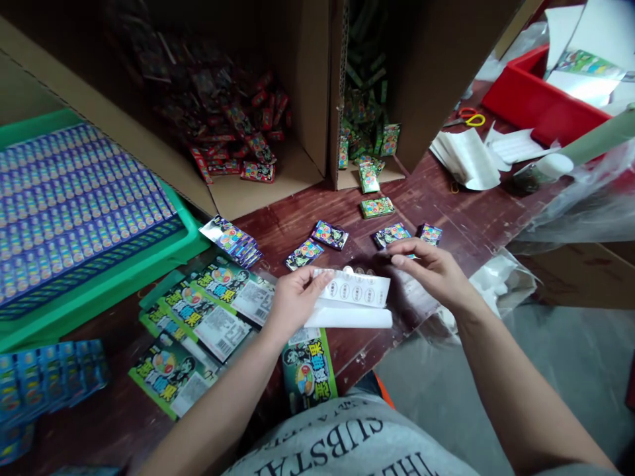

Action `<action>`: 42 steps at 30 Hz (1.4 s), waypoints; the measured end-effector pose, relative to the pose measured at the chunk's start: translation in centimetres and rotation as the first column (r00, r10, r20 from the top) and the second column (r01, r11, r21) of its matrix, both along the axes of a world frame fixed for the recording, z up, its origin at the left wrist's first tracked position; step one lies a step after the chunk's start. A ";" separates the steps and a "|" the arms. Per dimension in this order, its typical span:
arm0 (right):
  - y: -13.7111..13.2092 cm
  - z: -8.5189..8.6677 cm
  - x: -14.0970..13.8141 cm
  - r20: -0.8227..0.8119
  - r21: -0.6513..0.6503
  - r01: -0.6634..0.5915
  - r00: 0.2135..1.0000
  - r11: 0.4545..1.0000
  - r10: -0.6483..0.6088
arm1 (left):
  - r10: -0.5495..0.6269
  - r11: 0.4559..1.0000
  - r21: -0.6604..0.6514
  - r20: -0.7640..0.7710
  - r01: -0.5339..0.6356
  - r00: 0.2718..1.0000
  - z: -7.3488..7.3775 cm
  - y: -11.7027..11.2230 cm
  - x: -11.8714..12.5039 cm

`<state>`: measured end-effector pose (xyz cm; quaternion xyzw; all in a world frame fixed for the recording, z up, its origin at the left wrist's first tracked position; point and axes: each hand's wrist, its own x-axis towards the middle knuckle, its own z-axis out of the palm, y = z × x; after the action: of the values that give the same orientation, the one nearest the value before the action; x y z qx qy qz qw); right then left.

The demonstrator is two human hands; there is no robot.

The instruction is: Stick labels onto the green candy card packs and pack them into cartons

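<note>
My left hand (296,296) pinches a white sheet of round stickers (358,292) between thumb and fingers, its lower part curled over. To the right of the sheet, my right hand (439,270) has thumb and index finger drawn together; anything at their tips is too small to make out. Just beyond that hand lie small purple packets (391,235), one partly behind the fingers. Two more purple packets (330,235) rest beyond the sheet, near a fanned stack of similar packets (232,242). Flattened green printed boxes (198,311) lie left of my left hand, and another green box (308,370) is below the sheet.
Two cardboard cartons stand at the back, one with red packets (258,173), the other with green packets (368,177). A green crate (191,231) of small packs is at left. Scissors (471,118), paper, a jar (540,173) and a red bin (540,99) are at right.
</note>
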<state>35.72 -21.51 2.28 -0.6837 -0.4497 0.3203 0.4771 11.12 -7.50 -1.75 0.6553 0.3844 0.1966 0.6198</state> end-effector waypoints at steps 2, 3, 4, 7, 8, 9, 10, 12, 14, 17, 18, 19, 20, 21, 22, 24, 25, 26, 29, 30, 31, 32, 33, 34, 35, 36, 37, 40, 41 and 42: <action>0.3 -0.4 -0.8 -0.062 -0.043 -0.055 0.997 0.998 0.053 | -0.012 1.000 0.027 0.000 0.012 1.000 -0.4 -0.4 0.4; 0.3 -0.6 -1.1 -0.089 -0.051 -0.077 0.993 0.996 0.072 | -0.016 0.999 0.046 -0.006 0.016 1.000 -0.5 -0.6 0.6; 0.3 -0.7 -1.5 -0.113 -0.041 -0.073 0.991 0.996 0.068 | -0.021 0.997 0.070 -0.019 0.023 1.000 -0.5 -0.8 0.8; 0.2 -0.6 -1.8 -0.195 0.058 0.081 0.978 0.995 -0.069 | -0.065 0.977 0.198 -0.098 0.084 0.993 0.1 -0.9 0.9; 0.1 -0.4 -1.6 -0.224 0.088 0.151 0.966 0.985 -0.128 | -0.068 0.959 0.264 -0.123 0.099 0.990 0.4 -0.7 0.5; 0.1 -0.3 -1.4 -0.247 0.107 0.214 0.952 0.971 -0.183 | -0.053 0.936 0.338 -0.144 0.099 0.988 0.6 -0.5 -0.2; 0.2 -0.2 -1.2 -0.267 0.115 0.260 0.938 0.959 -0.222 | -0.015 0.908 0.411 -0.161 0.081 0.987 0.9 -0.1 -1.2; 0.6 -0.1 -1.2 -0.294 0.099 0.270 0.927 0.958 -0.231 | 0.061 0.857 0.513 -0.208 0.055 0.976 1.2 0.4 -3.8; 1.2 0.1 -2.2 -0.311 0.072 0.200 0.935 0.977 -0.168 | 0.036 0.847 0.518 -0.276 0.117 0.960 1.1 0.7 -6.8; 2.6 0.5 -5.5 -0.310 0.067 0.021 0.951 0.998 0.001 | -0.054 0.880 0.437 -0.301 0.188 0.952 1.2 0.5 -10.2; 3.2 0.6 -6.9 -0.310 0.068 -0.058 0.948 0.996 0.076 | -0.051 0.900 0.404 -0.270 0.161 0.962 1.3 0.3 -10.9; 3.8 0.8 -8.3 -0.311 0.071 -0.144 0.937 0.987 0.159 | -0.038 0.923 0.364 -0.227 0.121 0.973 1.6 0.1 -11.3; 4.4 1.0 -9.6 -0.310 0.078 -0.233 0.919 0.969 0.246 | -0.029 0.948 0.307 -0.177 0.083 0.984 1.9 -0.2 -11.5; 4.9 1.2 -10.9 -0.303 0.084 -0.321 0.894 0.943 0.331 | -0.025 0.971 0.233 -0.126 0.054 0.992 2.2 -0.4 -11.5; 5.4 1.4 -11.9 -0.290 0.087 -0.401 0.866 0.912 0.408 | -0.021 0.987 0.156 -0.086 0.034 0.996 2.6 -0.7 -11.5; 6.2 1.7 -13.3 -0.241 0.076 -0.525 0.815 0.848 0.527 | -0.005 0.999 0.044 -0.059 0.008 0.998 3.1 -1.3 -11.3; 6.4 1.7 -13.7 -0.210 0.060 -0.569 0.796 0.820 0.568 | 0.004 1.000 0.022 -0.066 -0.002 0.998 3.3 -1.5 -11.3; 6.6 1.6 -14.0 -0.177 0.039 -0.599 0.784 0.800 0.595 | 0.013 1.000 0.023 -0.079 -0.011 0.997 3.4 -1.8 -11.3; 6.6 1.0 -14.2 -0.048 0.009 -0.602 0.797 0.798 0.602 | 0.034 0.998 0.065 -0.097 -0.028 0.995 3.7 -2.3 -11.5; 6.5 0.7 -14.2 0.019 0.011 -0.580 0.815 0.815 0.580 | 0.038 0.997 0.074 -0.097 -0.031 0.995 3.8 -2.4 -11.6; 6.2 0.4 -14.3 0.104 0.024 -0.553 0.830 0.833 0.548 | 0.042 0.996 0.081 -0.095 -0.035 0.995 4.0 -2.5 -11.7; 5.9 0.1 -14.3 0.205 0.042 -0.531 0.833 0.846 0.513 | 0.044 0.996 0.085 -0.092 -0.036 0.995 4.2 -2.6 -11.8; 5.6 -0.1 -14.5 0.309 0.064 -0.523 0.820 0.850 0.481 | 0.042 0.996 0.088 -0.090 -0.035 0.995 4.3 -2.6 -12.0; 5.3 -0.3 -14.6 0.405 0.078 -0.531 0.790 0.843 0.460 | 0.038 0.995 0.090 -0.087 -0.030 0.996 4.5 -2.6 -12.1; 5.0 -0.5 -14.8 0.482 0.084 -0.550 0.752 0.831 0.449 | 0.027 0.996 0.092 -0.082 -0.019 0.996 4.6 -2.6 -12.2; 4.7 -0.6 -14.9 0.533 0.078 -0.571 0.717 0.818 0.450 | 0.014 0.995 0.100 -0.075 -0.006 0.997 4.6 -2.6 -12.3; 4.5 -0.8 -15.1 0.557 0.063 -0.585 0.693 0.809 0.458 | -0.003 0.994 0.111 -0.068 0.011 0.998 4.5 -2.6 -12.3; 4.3 -1.1 -15.4 0.529 0.001 -0.587 0.687 0.809 0.498 | -0.049 0.990 0.130 -0.035 0.053 0.998 4.1 -2.5 -12.1; 4.3 -1.1 -15.4 0.506 -0.014 -0.586 0.694 0.810 0.512 | -0.056 0.990 0.125 -0.029 0.059 0.998 3.9 -2.5 -11.9; 4.3 -1.1 -15.4 0.480 -0.022 -0.589 0.703 0.808 0.525 | -0.060 0.991 0.116 -0.027 0.062 0.998 3.9 -2.4 -11.8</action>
<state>20.28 -17.25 1.22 -0.5379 -0.7559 0.2459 0.2805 -0.73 -9.88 2.11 0.7041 0.3593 0.1921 0.5816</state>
